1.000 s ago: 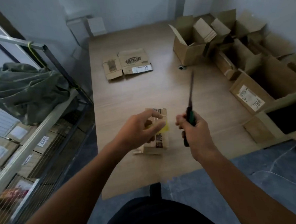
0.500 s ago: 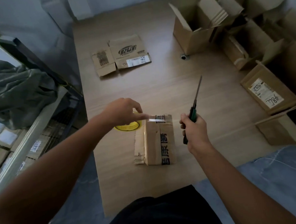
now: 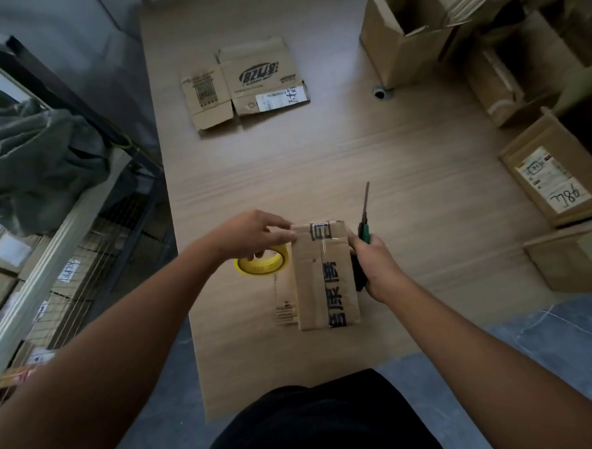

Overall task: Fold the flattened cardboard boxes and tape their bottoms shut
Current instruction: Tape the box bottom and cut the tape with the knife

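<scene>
A small folded cardboard box [image 3: 319, 278] with black printed characters lies near the table's front edge, a strip of clear tape along its seam. My left hand [image 3: 250, 235] presses its fingertips on the box's far left corner. Just under that hand a yellow tape roll [image 3: 262, 262] lies on the table, touching the box's left side. My right hand [image 3: 372, 266] grips green-handled scissors [image 3: 364, 220] against the box's right side, blades pointing away from me. A flattened printed box [image 3: 246, 82] lies farther back on the table.
Several assembled open boxes [image 3: 411, 22] crowd the table's right side and far right corner; one carries a white label [image 3: 553, 180]. A metal shelf rack [image 3: 64, 216] with a grey-green cloth [image 3: 26, 152] stands at the left. The wooden table [image 3: 404, 157] is bare in its middle.
My left hand put the yellow tape roll down beside the box and moved onto the box's far corner. My right hand with the scissors drew in against the box's right side.
</scene>
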`<state>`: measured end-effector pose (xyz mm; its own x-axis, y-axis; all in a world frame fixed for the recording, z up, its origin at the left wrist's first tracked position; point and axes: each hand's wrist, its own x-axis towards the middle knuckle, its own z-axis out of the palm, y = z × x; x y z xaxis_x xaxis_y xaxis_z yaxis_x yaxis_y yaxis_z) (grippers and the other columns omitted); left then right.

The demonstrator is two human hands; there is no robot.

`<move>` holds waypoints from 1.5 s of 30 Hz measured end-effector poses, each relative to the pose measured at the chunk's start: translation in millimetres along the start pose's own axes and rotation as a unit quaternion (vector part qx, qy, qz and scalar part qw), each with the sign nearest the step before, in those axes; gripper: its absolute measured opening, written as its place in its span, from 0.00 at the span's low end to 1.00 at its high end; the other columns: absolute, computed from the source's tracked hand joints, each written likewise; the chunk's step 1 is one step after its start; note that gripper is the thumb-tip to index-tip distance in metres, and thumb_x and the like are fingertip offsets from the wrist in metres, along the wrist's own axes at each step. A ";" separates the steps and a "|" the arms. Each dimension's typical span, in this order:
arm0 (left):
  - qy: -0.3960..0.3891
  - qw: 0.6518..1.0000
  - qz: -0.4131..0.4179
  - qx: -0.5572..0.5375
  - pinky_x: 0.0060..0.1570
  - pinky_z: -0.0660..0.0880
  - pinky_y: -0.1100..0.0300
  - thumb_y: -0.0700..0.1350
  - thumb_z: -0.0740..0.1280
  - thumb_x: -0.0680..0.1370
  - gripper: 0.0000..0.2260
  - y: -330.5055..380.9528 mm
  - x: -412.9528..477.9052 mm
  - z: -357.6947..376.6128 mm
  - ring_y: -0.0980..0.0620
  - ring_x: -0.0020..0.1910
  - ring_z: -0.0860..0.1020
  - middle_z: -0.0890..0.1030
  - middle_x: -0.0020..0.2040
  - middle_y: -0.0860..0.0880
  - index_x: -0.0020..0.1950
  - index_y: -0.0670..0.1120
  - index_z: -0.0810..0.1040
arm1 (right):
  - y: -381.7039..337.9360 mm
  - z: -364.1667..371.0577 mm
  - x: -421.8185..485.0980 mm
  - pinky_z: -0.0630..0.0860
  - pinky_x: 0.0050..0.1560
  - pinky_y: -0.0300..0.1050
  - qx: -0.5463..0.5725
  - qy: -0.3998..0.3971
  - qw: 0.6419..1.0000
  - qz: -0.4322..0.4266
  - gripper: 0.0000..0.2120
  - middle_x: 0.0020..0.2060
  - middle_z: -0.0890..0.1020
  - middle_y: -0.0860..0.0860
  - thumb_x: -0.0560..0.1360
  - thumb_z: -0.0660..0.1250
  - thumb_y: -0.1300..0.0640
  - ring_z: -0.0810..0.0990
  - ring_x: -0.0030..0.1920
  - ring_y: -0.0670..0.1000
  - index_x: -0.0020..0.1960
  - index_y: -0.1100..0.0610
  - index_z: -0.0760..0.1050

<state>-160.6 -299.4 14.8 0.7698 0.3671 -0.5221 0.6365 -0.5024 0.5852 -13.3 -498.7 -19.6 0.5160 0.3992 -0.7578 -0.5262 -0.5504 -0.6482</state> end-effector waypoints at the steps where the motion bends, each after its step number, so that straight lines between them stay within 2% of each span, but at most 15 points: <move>1: 0.003 1.000 -0.004 -0.014 0.29 0.74 0.62 0.61 0.67 0.79 0.20 0.6 -1.7 6.2 0.54 0.27 0.79 0.82 0.32 0.51 0.66 0.53 0.81 | -3.2 -4.0 -4.9 0.82 0.52 0.60 -0.072 0.034 0.996 -0.044 0.20 0.45 0.82 0.56 0.79 0.65 0.39 0.83 0.48 0.60 0.57 0.55 0.71; 4: 0.026 0.999 -0.019 -0.030 0.30 0.74 0.62 0.62 0.67 0.79 0.15 5.0 -4.4 22.2 0.54 0.25 0.78 0.82 0.30 0.51 0.60 0.56 0.81 | -12.7 -12.5 -22.4 0.73 0.41 0.50 -0.223 0.075 0.945 -0.226 0.12 0.42 0.76 0.51 0.85 0.58 0.46 0.78 0.43 0.53 0.54 0.55 0.67; 7: 0.063 0.997 -0.030 -0.043 0.30 0.73 0.63 0.64 0.68 0.78 0.14 10.4 -4.3 33.0 0.55 0.23 0.77 0.81 0.27 0.53 0.55 0.57 0.83 | -11.4 -15.5 -39.7 0.65 0.51 0.45 -0.369 0.081 0.850 -0.368 0.10 0.48 0.72 0.51 0.84 0.60 0.50 0.68 0.53 0.52 0.51 0.56 0.70; 9: 0.085 0.995 -0.040 -0.038 0.29 0.72 0.63 0.65 0.68 0.77 0.14 13.6 -5.3 36.7 0.57 0.22 0.77 0.79 0.26 0.54 0.53 0.56 0.83 | -8.3 -11.6 -50.0 0.66 0.58 0.45 -0.411 0.059 0.822 -0.389 0.11 0.52 0.73 0.52 0.84 0.60 0.51 0.67 0.57 0.52 0.54 0.59 0.73; 12: 0.118 0.991 -0.056 -0.032 0.28 0.71 0.63 0.66 0.69 0.75 0.17 17.0 -9.7 40.9 0.58 0.22 0.77 0.80 0.28 0.53 0.52 0.55 0.83 | -8.4 -4.8 -70.6 0.68 0.61 0.44 -0.442 -0.002 0.827 -0.348 0.16 0.56 0.75 0.51 0.85 0.56 0.48 0.69 0.60 0.50 0.60 0.58 0.74; 15: 0.141 0.988 -0.064 -0.001 0.33 0.75 0.61 0.67 0.67 0.76 0.19 20.5 -17.4 45.6 0.56 0.30 0.80 0.85 0.40 0.52 0.54 0.54 0.82 | -4.6 1.8 -82.6 0.63 0.71 0.42 -0.468 -0.034 0.830 -0.300 0.23 0.71 0.68 0.53 0.85 0.55 0.47 0.66 0.71 0.50 0.71 0.63 0.71; 18: 0.111 0.993 -0.022 -0.029 0.46 0.79 0.56 0.59 0.64 0.82 0.16 16.7 -29.7 46.4 0.56 0.42 0.82 0.81 0.59 0.52 0.66 0.55 0.78 | 2.3 7.6 -87.6 0.58 0.79 0.53 -0.493 -0.053 0.826 -0.269 0.26 0.80 0.54 0.50 0.85 0.56 0.46 0.57 0.79 0.50 0.69 0.67 0.73; 20: 0.093 0.994 0.006 -0.064 0.48 0.80 0.57 0.51 0.63 0.83 0.16 9.7 -40.5 44.6 0.56 0.43 0.83 0.77 0.62 0.53 0.72 0.54 0.75 | 4.3 10.8 -86.3 0.58 0.79 0.55 -0.502 -0.054 0.825 -0.253 0.25 0.80 0.50 0.47 0.84 0.56 0.45 0.55 0.80 0.50 0.68 0.65 0.74; 25: 0.105 0.994 -0.008 -0.036 0.46 0.82 0.56 0.48 0.65 0.82 0.14 1.2 -42.0 40.1 0.53 0.40 0.84 0.79 0.59 0.52 0.68 0.50 0.78 | 8.9 18.7 -78.4 0.55 0.80 0.56 -0.531 -0.064 0.808 -0.249 0.24 0.79 0.47 0.47 0.84 0.56 0.43 0.52 0.80 0.53 0.63 0.59 0.80; 29: 0.111 0.990 -0.056 0.073 0.54 0.80 0.51 0.56 0.69 0.78 0.12 -8.2 -30.8 36.2 0.50 0.51 0.81 0.84 0.56 0.51 0.57 0.53 0.83 | 9.8 25.4 -77.5 0.57 0.79 0.59 -0.542 -0.055 0.804 -0.241 0.25 0.79 0.47 0.47 0.83 0.55 0.41 0.54 0.79 0.55 0.60 0.59 0.81; 32: 0.117 0.990 -0.050 0.053 0.53 0.78 0.54 0.56 0.70 0.79 0.10 -9.5 -30.9 40.7 0.50 0.52 0.80 0.84 0.55 0.52 0.55 0.54 0.83 | 5.7 29.7 -81.4 0.56 0.79 0.60 -0.561 -0.044 0.792 -0.236 0.26 0.80 0.48 0.50 0.83 0.54 0.41 0.52 0.80 0.57 0.60 0.59 0.81; 34: 0.134 0.989 -0.054 0.041 0.49 0.77 0.56 0.54 0.69 0.79 0.10 -7.3 -32.7 45.7 0.50 0.49 0.80 0.84 0.54 0.51 0.56 0.52 0.83 | 2.0 33.9 -87.7 0.51 0.80 0.59 -0.590 -0.034 0.771 -0.239 0.26 0.80 0.49 0.54 0.84 0.54 0.42 0.50 0.80 0.58 0.62 0.60 0.81; 38: 0.184 0.981 -0.056 0.033 0.49 0.80 0.52 0.54 0.69 0.79 0.08 -0.9 -47.1 51.2 0.51 0.48 0.80 0.82 0.53 0.51 0.54 0.52 0.83 | -7.0 42.1 -99.9 0.44 0.81 0.57 -0.638 -0.029 0.740 -0.210 0.26 0.81 0.46 0.59 0.85 0.51 0.45 0.44 0.81 0.60 0.68 0.62 0.76; 42: 0.226 0.973 -0.042 0.010 0.52 0.80 0.50 0.55 0.69 0.79 0.07 5.3 -78.0 51.6 0.51 0.50 0.77 0.76 0.54 0.52 0.53 0.55 0.82 | -10.5 43.4 -105.2 0.44 0.81 0.57 -0.621 -0.043 0.756 -0.200 0.26 0.81 0.44 0.59 0.85 0.53 0.45 0.43 0.81 0.60 0.72 0.62 0.72; 45: 0.229 0.971 -0.039 -0.054 0.55 0.79 0.49 0.53 0.67 0.80 0.07 16.5 -98.7 50.4 0.51 0.52 0.77 0.77 0.56 0.51 0.54 0.54 0.82 | -2.2 29.9 -101.2 0.59 0.78 0.58 -0.514 -0.058 0.822 -0.240 0.24 0.78 0.56 0.54 0.84 0.55 0.44 0.58 0.77 0.56 0.66 0.61 0.76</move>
<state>-228.5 -383.4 44.7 0.6438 0.7227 -0.2516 0.6762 -0.3834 0.6291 -84.6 -516.0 56.3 0.3979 0.7854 -0.4742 0.5984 -0.6140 -0.5148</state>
